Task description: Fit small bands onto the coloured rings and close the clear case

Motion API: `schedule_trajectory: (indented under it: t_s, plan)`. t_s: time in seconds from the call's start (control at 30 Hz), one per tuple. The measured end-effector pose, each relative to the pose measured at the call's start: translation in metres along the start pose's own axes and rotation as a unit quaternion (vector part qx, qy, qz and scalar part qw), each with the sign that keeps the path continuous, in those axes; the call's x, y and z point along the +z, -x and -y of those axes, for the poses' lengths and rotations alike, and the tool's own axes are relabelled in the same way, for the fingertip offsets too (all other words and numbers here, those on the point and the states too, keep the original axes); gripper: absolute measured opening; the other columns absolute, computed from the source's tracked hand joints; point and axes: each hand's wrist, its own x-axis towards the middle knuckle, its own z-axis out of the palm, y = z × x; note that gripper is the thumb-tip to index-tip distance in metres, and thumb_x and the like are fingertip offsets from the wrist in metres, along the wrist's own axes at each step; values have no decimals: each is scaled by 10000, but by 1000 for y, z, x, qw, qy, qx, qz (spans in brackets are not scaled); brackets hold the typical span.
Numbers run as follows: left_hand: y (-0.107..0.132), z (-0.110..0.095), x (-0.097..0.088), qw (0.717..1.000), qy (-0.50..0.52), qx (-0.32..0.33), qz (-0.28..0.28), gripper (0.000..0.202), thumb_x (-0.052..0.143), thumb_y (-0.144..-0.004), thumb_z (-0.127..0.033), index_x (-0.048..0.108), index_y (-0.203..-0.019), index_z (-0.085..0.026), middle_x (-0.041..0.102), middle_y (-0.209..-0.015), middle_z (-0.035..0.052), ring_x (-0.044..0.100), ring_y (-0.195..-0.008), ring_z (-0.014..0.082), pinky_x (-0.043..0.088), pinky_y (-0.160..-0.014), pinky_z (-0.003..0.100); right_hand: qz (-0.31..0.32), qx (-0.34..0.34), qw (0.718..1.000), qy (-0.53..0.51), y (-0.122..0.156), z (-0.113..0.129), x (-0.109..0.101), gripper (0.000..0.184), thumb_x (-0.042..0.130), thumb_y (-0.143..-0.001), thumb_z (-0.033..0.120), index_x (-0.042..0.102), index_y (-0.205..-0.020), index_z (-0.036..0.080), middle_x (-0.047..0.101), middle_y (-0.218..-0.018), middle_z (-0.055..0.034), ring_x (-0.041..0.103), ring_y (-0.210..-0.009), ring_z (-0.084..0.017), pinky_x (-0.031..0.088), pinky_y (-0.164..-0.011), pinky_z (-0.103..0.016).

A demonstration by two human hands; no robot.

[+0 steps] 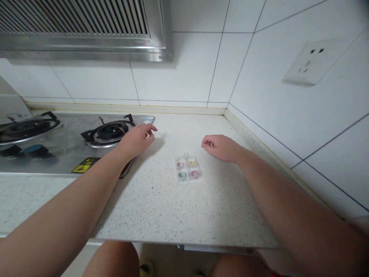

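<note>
A small clear plastic case [188, 167] with compartments lies flat on the speckled white countertop [173, 215]. Its compartments hold small round items in pale pink, yellow, green and deeper pink; their kind is too small to tell. To the left of the case and touching nothing I can make out, my left hand [137, 139] is over the stove's right edge, its fingers loosely bent and apart, holding nothing. On the case's right side, my right hand [220, 147] rests near the counter with its fingers curled in, and no object shows in it.
A steel gas stove [66, 134] with black burners and a yellow warning sticker [85, 164] takes up the left. Above it hangs a range hood [86, 48]. Tiled walls meet at the back right, with a power socket [314, 61] on the right wall.
</note>
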Motion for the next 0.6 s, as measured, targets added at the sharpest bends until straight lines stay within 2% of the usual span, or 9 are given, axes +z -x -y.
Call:
schedule_trajectory:
  t_s: [0.1, 0.2, 0.33, 0.6]
  plan:
    - [-3, 15, 5, 997, -62, 39, 5, 368, 476, -889, -272, 631, -1201, -154, 619, -1184, 102, 546, -1109, 239, 386, -1018, 372, 2, -8, 1000, 1, 0, 0, 0, 211, 496, -915, 316, 672, -925, 200, 657, -845, -22, 547, -742, -141, 342, -668, -265]
    - [-3, 21, 12, 990, -101, 78, 63, 444, 476, -896, -295, 599, -1292, -135, 580, -1297, 111, 494, -1221, 251, 319, -1104, 388, 7, -15, 1000, 0, 1, 2, -1, 212, 490, -915, 311, 673, -921, 203, 663, -867, -23, 556, -763, -146, 352, -684, -267]
    - [0, 19, 13, 985, -104, 75, 117, 435, 455, -914, -333, 621, -1280, -167, 581, -1318, 90, 502, -1223, 254, 334, -1098, 383, 17, -11, 1000, 0, 1, 2, -1, 203, 507, -905, 304, 678, -918, 196, 669, -894, -37, 567, -785, -153, 365, -710, -271]
    - [-1, 11, 4, 988, -79, 71, 115, 265, 492, -905, -342, 697, -991, -198, 674, -1010, 77, 587, -987, 244, 430, -914, 357, 16, -19, 1000, 0, 0, 3, 2, 220, 498, -913, 328, 680, -933, 206, 675, -918, -32, 577, -814, -160, 367, -722, -275]
